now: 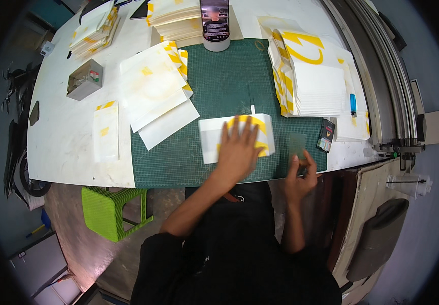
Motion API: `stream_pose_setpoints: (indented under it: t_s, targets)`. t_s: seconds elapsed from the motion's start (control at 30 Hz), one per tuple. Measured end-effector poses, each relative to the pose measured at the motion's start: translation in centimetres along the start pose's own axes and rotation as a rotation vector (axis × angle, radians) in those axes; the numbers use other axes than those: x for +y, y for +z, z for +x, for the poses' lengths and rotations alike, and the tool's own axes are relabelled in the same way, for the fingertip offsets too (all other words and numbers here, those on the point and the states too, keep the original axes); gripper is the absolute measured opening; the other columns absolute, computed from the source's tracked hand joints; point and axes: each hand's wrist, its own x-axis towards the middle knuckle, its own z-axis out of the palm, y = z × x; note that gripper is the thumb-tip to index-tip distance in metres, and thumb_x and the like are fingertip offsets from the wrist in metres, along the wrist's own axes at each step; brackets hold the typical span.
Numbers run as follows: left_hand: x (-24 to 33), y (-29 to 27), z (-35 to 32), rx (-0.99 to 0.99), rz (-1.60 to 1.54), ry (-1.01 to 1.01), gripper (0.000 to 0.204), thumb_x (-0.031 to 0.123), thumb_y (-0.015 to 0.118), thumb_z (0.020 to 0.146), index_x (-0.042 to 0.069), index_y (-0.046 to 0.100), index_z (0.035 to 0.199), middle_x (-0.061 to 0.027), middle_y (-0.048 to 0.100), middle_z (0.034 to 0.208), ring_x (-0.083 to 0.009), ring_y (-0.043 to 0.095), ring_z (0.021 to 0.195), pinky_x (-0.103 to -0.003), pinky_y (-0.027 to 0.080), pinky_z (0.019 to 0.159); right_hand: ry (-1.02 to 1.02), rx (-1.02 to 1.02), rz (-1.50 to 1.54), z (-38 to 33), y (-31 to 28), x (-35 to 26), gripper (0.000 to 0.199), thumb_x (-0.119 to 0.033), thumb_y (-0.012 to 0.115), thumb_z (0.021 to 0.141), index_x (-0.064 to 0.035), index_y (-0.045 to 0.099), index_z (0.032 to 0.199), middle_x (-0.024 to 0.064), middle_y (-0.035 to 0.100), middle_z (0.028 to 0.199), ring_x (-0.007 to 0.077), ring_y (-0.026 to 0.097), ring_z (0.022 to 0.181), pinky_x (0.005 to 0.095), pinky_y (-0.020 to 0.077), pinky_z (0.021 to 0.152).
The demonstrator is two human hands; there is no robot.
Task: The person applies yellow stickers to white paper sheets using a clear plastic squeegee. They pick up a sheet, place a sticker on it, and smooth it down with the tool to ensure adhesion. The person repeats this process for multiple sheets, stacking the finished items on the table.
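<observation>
Head view: left hand flat on the paper, right hand at a card

The middle of the paper is hidden under the left hand, so its yellow print shows only in part. A small white strip shows at its far edge; whether the two are joined, I cannot tell. The card is see-through and greenish, hard to make out against the green mat, and its near end is partly hidden by fingertips. The phone is cut off by the upper edge.

The paper lies on the mat, directly beneath the left hand's fingers, which are slightly spread, its bare end reaching out to their left. To the right of the paper, and apart from it, the right thumb and forefinger appear to pinch the card's near end; the other fingers curl.

The paper's long axis runs left to right, its right end slightly farther from the person. The card points away from the person, beyond the fingertips, its visible length running near to far. A black pack lies to its right.
</observation>
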Motion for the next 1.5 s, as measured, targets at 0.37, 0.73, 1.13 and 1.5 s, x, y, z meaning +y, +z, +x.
stream_pose_setpoints:
  t_s: [0.37,0.73,1.13,1.5]
  targets:
    - [-3.5,-0.4,-8.3,0.115,-0.295,0.214,0.061,0.037,0.081,0.088,0.001,0.063,0.133,-0.0228,0.056,0.148,-0.0447,0.049,0.142,-0.062,0.033,0.120,-0.214,-0.184,0.060,1.6,-0.4,0.9,0.028,-0.002,0.077,0.090,0.0018,0.071,0.118,0.0112,0.072,0.094,0.0256,0.066,0.086,0.0392,0.0501,0.082]
    - [-2.4,-3.3,-11.7,0.077,-0.001,-0.246,0.087,0.051,0.070,0.094,-0.013,0.046,0.149,-0.0272,0.042,0.161,-0.0451,0.035,0.153,-0.069,0.017,0.122,-0.746,-0.545,-0.003,4.3,7.2,-0.1,0.021,-0.005,0.080,0.083,-0.0040,0.077,0.103,0.0033,0.064,0.079,0.0231,0.058,0.077,0.0449,0.0414,0.085]
    - [-3.3,-0.9,-13.0,0.230,-0.043,-0.180,0.084,0.049,0.078,0.087,-0.002,0.052,0.148,-0.0234,0.046,0.159,-0.0436,0.037,0.152,-0.067,0.018,0.123,-0.719,-0.559,0.064,8.8,14.7,-2.4,0.032,-0.011,0.075,0.090,-0.0042,0.074,0.121,0.0087,0.071,0.090,0.0272,0.064,0.085,0.0440,0.0469,0.081]
    - [-4.1,-4.2,-17.8,0.190,-0.261,-0.012,0.070,0.006,0.079,0.065,0.011,0.069,0.134,-0.0111,0.065,0.141,-0.0309,0.057,0.133,-0.055,0.039,0.116,-0.576,-0.255,-0.007,5.6,8.9,-2.7,0.047,-0.013,0.077,0.092,0.0007,0.064,0.135,0.0197,0.064,0.121,0.0368,0.060,0.113,0.0475,0.0476,0.101]
